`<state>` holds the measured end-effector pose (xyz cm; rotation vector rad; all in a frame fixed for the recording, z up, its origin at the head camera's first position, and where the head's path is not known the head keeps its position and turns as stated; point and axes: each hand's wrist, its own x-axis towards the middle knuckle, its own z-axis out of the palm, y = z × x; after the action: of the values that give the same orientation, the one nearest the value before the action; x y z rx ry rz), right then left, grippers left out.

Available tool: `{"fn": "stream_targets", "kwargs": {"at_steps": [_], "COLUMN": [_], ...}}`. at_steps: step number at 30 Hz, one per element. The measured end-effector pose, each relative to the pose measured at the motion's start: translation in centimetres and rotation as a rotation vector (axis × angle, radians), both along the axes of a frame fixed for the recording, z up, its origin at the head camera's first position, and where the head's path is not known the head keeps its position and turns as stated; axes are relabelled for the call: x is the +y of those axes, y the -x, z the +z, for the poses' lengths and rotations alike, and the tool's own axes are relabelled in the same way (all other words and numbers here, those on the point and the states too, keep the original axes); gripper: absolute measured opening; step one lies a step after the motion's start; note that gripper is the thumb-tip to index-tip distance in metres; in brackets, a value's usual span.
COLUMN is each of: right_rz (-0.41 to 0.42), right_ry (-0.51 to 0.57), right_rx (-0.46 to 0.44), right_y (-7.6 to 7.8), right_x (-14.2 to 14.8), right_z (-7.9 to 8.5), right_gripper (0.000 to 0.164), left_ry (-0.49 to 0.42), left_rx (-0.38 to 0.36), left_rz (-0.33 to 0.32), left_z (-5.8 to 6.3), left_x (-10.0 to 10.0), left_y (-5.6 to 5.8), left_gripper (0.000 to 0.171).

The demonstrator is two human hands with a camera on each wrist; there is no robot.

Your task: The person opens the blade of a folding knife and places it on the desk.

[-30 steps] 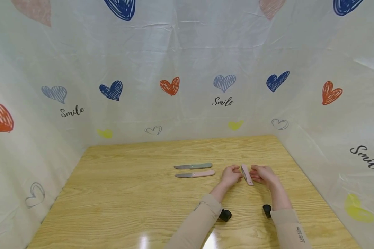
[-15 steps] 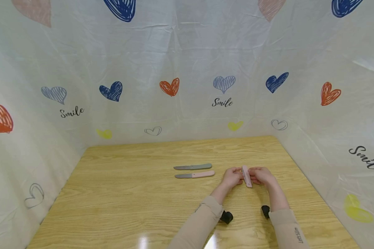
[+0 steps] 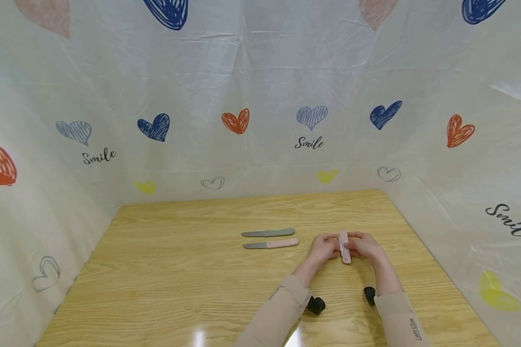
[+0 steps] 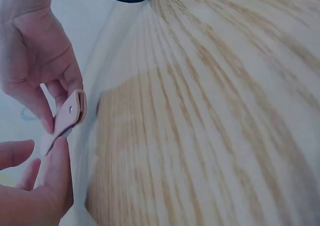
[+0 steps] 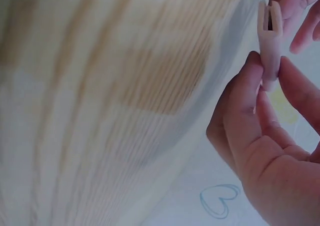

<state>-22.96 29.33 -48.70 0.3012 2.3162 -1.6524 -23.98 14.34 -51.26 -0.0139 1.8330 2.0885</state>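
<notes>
Head: pink folding knife [image 3: 345, 247] right of center, between both hands, near-upright in frame. Right grip [image 3: 365, 245] pinches it from the right; left grip [image 3: 322, 248] has fingertips against its left edge. Two unfolded knives lie left of them on the bench [image 3: 169, 270], blades pointing left — grey-green knife [image 3: 268, 232] above, light pink knife [image 3: 271, 244] below. Heart-print backdrop [image 3: 269, 161] behind.

Left wrist: knife at left of frame, tilted, rivet [image 4: 70, 108] facing camera. Right grip comes from upper left, closed down to the knife's thickness. Left grip, lower left: one digit at the knife's lower edge, others spread — can't tell if it pinches.

Right wrist: knife at upper right, slotted end up, lower end between right grip's thumb and finger.
</notes>
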Motion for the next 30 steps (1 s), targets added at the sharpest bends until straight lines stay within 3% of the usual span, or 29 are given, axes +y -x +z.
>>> {"fn": "stream_targets", "kwargs": {"at_steps": [3,7,11,16,21,30], "right_rz": [0.012,0.065,0.1,0.157,0.182,0.231], "right_ry": [0.054,0.111,0.158,0.254,0.286,0.307], "right_rx": [-0.007,-0.001,0.042,0.075,0.09,0.112], "right_y": [0.1,-0.1,-0.6,-0.7,-0.9,-1.7], "right_x": [0.2,-0.3,-2.0,-4.1,-6.4,-10.5], "right_z": [-0.3,0.0,0.8,1.0,1.9,3.2], "right_gripper": [0.061,0.068,0.062,0.058,0.059,0.063], "left_ry": [-0.022,-0.03,-0.048,-0.046,-0.018,-0.028], "left_rx": [-0.013,-0.018,-0.002,-0.005,0.009,0.077], "left_rz": [0.042,0.047,0.02,0.045,0.082,0.077], "left_z": [0.1,0.4,0.8,1.5,2.9,4.5], "left_x": [-0.2,-1.3,-3.0,-5.2,-7.7,-12.7], "left_y": [0.0,0.1,0.2,0.2,-0.6,-2.4], "left_gripper": [0.033,0.032,0.032,0.034,0.033,0.038]}}
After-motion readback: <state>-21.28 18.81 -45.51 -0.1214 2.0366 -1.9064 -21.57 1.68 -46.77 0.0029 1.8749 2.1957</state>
